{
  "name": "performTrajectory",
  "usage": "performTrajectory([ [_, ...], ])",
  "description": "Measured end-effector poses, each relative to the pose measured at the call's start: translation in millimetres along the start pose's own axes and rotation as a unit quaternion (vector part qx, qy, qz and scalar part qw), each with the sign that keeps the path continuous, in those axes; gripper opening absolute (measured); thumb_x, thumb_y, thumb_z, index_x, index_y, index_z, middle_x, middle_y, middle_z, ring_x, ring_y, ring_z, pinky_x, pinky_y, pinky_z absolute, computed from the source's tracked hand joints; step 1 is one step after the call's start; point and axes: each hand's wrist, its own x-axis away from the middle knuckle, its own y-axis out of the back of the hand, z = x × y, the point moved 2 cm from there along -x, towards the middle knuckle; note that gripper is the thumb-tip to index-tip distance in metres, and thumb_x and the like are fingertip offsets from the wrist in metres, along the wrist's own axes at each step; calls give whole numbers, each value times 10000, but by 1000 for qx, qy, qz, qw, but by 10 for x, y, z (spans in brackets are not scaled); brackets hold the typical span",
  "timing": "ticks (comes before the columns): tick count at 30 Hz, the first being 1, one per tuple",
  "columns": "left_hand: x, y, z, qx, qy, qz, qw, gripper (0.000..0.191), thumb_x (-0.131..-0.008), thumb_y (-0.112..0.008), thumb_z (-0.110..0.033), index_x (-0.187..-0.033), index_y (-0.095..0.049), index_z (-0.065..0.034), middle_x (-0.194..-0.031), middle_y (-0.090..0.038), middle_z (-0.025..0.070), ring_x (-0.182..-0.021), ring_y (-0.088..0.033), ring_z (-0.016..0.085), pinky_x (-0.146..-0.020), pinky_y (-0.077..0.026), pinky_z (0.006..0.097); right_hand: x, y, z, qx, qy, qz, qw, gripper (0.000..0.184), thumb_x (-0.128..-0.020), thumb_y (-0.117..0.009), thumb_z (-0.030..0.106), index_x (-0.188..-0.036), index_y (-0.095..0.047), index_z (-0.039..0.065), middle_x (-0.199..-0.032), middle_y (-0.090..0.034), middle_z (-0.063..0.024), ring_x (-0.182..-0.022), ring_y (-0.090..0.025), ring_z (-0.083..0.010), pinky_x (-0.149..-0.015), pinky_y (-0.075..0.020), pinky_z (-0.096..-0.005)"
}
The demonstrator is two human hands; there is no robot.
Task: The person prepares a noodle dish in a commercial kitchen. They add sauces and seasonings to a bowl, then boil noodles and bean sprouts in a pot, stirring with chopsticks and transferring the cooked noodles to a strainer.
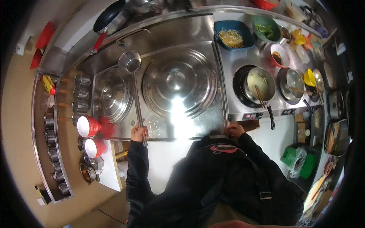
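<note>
My left hand (pixel 139 133) grips the long handle of a steel ladle (pixel 137 99) near its lower end. The deep round cup of the ladle lies farther back, between a smaller round steel lid (pixel 109 95) and a larger steel lid (pixel 178 82). Both lids sit in the stainless steel counter (pixel 159 129). My right hand (pixel 236 131) is at the counter's front edge, by the seam with the cooking station. Its fingers are bent, and I cannot tell whether they hold anything.
Two stacks of red bowls (pixel 92 126) stand at the left. A curved faucet (pixel 121 44) rises behind the ladle. On the right, a saucepan (pixel 261 84) with chopsticks sits on a cooktop, near a blue basin (pixel 235 47) of bean sprouts and a green basin (pixel 265 40) of leafy greens.
</note>
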Motion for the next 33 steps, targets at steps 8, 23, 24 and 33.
performTrajectory([
  [8,-947,742,648,63,54,-4,997,424,-871,-602,-94,-1287,-548,-31,-588,-554,45,-408,-507,177,-391,-424,300,-181,-246,136,-17,18,-9,1000,133,-844,-658,113,-922,-685,9,-857,-700,-57,-787,-661,-134,-702,-535,-276],
  [23,-1585,1448,1555,-51,105,-151,982,267,-817,-760,-110,-968,-559,-20,-666,-628,147,-474,-598,258,-391,-484,398,158,-279,277,46,-3,-87,995,181,-849,-667,142,-942,-713,-7,-739,-697,-68,-623,-651,-146,-559,-526,-301],
  [24,-1629,1531,1619,-119,100,-177,972,259,-789,-729,-59,-977,-557,-14,-725,-648,144,-575,-636,275,-488,-518,414,147,-286,263,55,-8,-84,995,185,-848,-675,149,-937,-712,-9,-740,-696,-66,-625,-651,-145,-557,-523,-302],
  [33,-1352,1193,1289,-458,-79,-244,851,395,-734,-728,-103,-1099,-629,11,-996,-676,128,-840,-648,217,-761,-528,344,412,52,-41,54,-15,-169,984,249,-788,-729,237,-906,-731,17,-738,-698,-101,-662,-674,-196,-636,-555,-360],
])
